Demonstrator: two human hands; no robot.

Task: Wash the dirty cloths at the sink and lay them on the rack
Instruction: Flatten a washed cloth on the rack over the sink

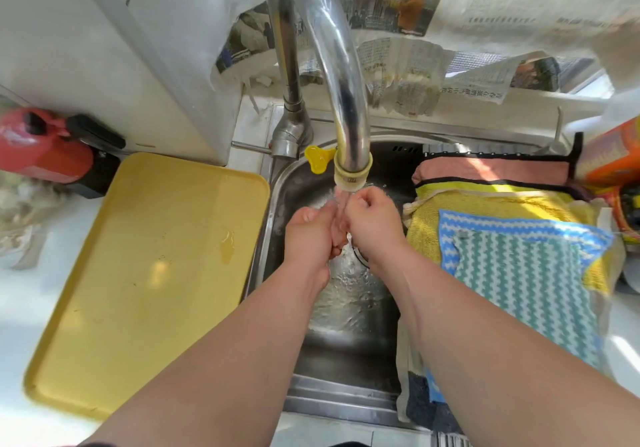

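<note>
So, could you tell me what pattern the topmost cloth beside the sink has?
The topmost cloth has teal-and-white zigzags; head view.

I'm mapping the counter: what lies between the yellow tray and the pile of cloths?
The head view shows the sink between the yellow tray and the cloths, with the left hand and right hand together under the running faucet.

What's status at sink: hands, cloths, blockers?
Left hand and right hand together under running tap, no cloth held. Cloths laid overlapping over right side of sink. Nothing blocking.
</note>
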